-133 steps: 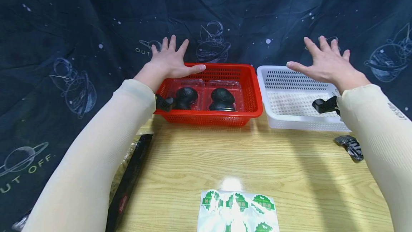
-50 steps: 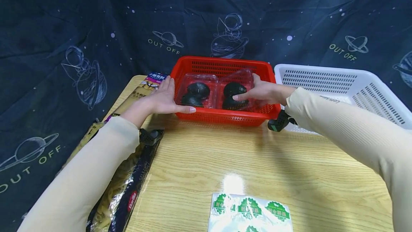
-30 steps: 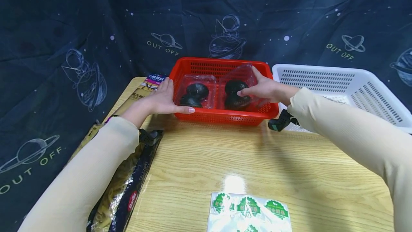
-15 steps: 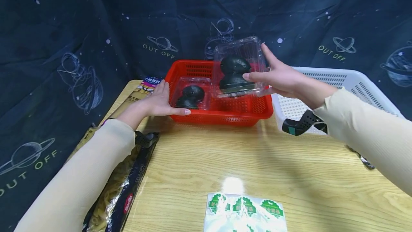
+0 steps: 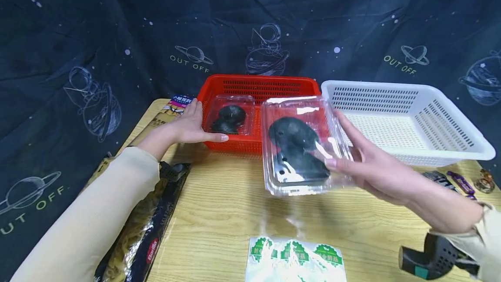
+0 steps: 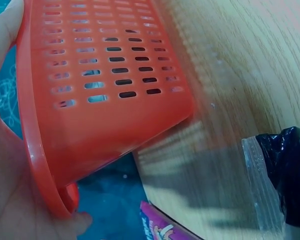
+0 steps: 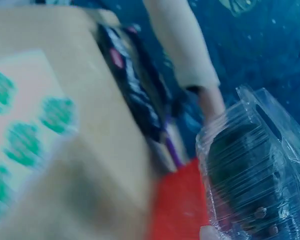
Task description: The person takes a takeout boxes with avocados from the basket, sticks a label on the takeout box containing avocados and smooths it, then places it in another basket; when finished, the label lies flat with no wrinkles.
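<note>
My right hand grips the right side of a clear plastic clamshell box, thumb on its front face. Two dark, rounded fruits show inside it. The box is held tilted above the table, in front of the red basket. In the right wrist view the box fills the lower right. My left hand rests on the basket's left front corner, fingers straight along the side and thumb along the front rim. A second clear box with similar dark fruits lies in the basket's left part.
The white basket stands right of the red one. Pasta bags lie along the table's left edge. A sheet of green-printed stickers lies at the front. Small wrapped snacks lie at the right. A dark cloth hangs behind.
My right hand has gripped the right-hand clamshell box, lifted it out of the red basket and brought it forward over the table. My left hand has come down onto the basket's corner and stayed there.
</note>
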The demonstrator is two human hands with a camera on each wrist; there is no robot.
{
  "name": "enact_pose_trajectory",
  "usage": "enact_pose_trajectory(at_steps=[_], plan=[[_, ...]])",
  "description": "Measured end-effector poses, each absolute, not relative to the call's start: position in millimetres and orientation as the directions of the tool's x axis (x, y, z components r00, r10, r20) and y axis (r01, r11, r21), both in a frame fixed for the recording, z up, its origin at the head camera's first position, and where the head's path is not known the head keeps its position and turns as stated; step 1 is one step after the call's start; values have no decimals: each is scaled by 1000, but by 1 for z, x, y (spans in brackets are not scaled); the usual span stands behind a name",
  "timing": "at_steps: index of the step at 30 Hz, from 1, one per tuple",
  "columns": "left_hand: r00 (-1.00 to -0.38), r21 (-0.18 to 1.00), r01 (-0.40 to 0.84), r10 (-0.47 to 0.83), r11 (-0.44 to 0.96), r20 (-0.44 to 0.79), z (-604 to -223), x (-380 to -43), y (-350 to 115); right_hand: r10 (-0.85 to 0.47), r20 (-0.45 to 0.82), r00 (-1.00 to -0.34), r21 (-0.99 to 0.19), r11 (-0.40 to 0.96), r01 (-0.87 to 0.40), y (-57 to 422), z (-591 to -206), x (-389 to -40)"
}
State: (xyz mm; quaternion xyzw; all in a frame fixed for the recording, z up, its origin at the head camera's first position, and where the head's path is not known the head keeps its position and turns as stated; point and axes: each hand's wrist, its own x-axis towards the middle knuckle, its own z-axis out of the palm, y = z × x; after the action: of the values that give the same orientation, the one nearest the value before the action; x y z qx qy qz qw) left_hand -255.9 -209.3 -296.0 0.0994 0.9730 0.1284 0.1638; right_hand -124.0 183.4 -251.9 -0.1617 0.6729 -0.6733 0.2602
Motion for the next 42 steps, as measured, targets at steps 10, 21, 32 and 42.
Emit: enact_pose_trajectory(at_steps=[10,21,32,42], plan=[[-929,292,148,234,945,-288,-293,-254,-208,-530,-279,-801,-960,127,250,200,-330,-80],[-928,296,149,237,943,-287,-294,-254,-209,-380,-314,-870,-949,136,284,184,-361,-90],[-929,312,152,243,938,-278,-297,-255,-211,-303,-305,-903,-943,232,240,177,-359,-87],[-926,328,157,254,932,-279,-298,-256,-210,-292,-342,-893,-928,256,272,179,-358,-86]])
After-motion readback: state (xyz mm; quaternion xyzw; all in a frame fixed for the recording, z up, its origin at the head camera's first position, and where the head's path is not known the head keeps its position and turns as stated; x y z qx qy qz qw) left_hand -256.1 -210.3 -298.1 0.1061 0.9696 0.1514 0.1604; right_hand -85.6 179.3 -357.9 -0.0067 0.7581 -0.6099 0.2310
